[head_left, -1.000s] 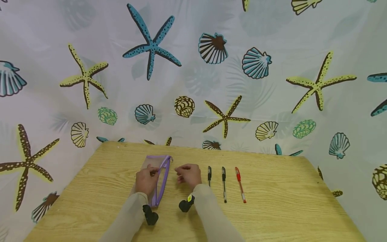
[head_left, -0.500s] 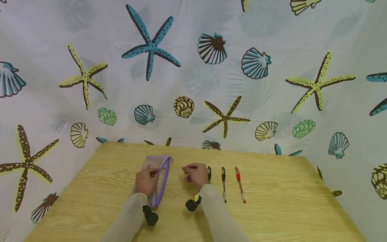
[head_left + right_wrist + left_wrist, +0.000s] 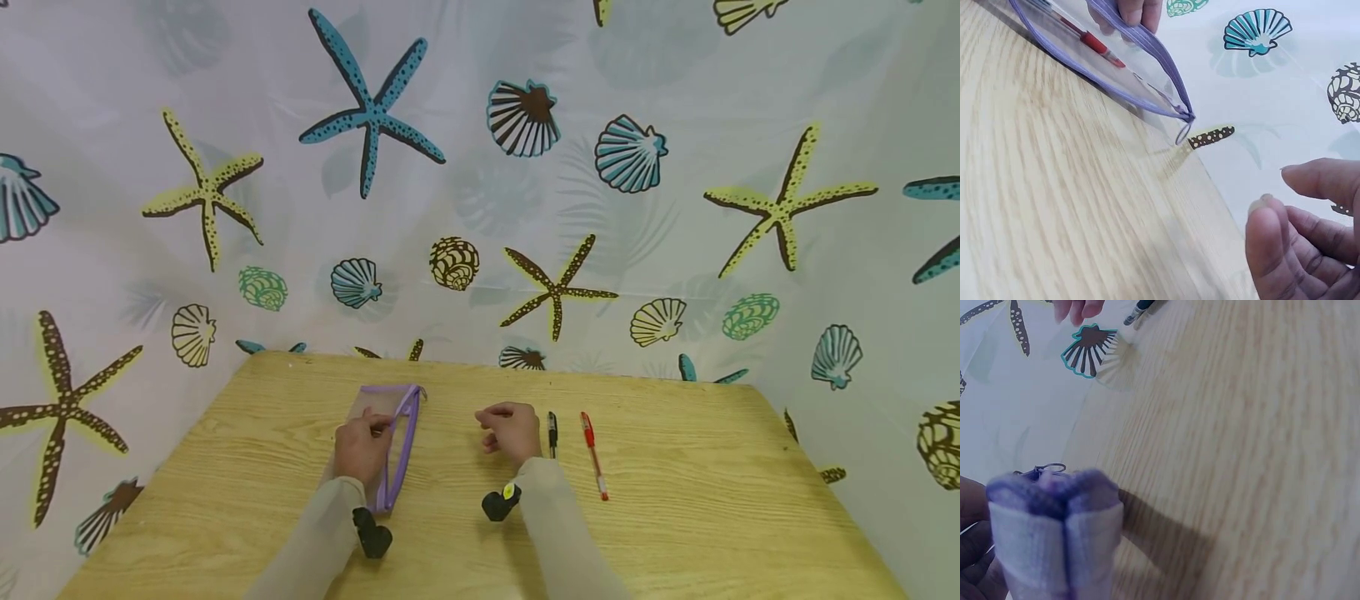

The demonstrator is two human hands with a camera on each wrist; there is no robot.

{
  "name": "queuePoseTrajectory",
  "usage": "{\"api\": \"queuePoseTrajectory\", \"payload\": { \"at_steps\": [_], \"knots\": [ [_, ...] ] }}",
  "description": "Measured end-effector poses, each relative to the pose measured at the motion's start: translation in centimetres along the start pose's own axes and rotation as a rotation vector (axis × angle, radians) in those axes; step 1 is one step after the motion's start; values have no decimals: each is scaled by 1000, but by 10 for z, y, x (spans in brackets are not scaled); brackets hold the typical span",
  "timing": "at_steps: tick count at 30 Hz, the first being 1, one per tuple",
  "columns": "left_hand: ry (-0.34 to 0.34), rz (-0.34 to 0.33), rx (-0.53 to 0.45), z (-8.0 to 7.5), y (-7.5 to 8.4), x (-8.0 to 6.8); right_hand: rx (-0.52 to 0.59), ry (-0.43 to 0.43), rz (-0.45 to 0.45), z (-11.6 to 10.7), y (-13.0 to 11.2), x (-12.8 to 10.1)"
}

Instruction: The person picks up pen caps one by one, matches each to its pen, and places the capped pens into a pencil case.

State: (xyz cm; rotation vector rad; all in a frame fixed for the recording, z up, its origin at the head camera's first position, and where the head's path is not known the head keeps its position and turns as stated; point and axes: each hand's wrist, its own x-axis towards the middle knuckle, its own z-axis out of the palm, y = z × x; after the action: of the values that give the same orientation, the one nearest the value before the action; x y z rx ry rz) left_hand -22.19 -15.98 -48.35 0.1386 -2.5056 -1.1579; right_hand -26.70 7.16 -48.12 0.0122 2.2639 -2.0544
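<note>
Right hand over a pen, left hand on the pouch

The left hand (image 3: 363,450) pinches the zip edge of the purple-trimmed pouch (image 3: 396,433), holding its mouth open on the counter (image 3: 675,517). The right hand (image 3: 512,433) hovers with fingers loosely curled, holding nothing. The black pen (image 3: 552,433) lies just to its right, long axis pointing away from the person; the red pen (image 3: 593,454) lies parallel, farther right.
</note>
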Motion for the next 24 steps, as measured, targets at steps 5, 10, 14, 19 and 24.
{"api": "queuePoseTrajectory", "payload": {
  "at_steps": [5, 10, 14, 19, 24],
  "knots": [
    [1, -5, -6, 0, 0, -1, -20, 35, -1, -12, -1, -2],
    [2, -7, -3, 0, 0, -1, -59, 74, 7, -22, -1, -4],
    [-6, -8, -2, 0, 0, -1, -72, 93, 12, -30, 1, -5],
    [-6, -4, -2, 1, -1, 0, -104, 116, 24, -37, 4, -5],
    [8, 8, 4, 1, -1, 0, -145, 132, 41, -43, 5, -8]
  ]
}}
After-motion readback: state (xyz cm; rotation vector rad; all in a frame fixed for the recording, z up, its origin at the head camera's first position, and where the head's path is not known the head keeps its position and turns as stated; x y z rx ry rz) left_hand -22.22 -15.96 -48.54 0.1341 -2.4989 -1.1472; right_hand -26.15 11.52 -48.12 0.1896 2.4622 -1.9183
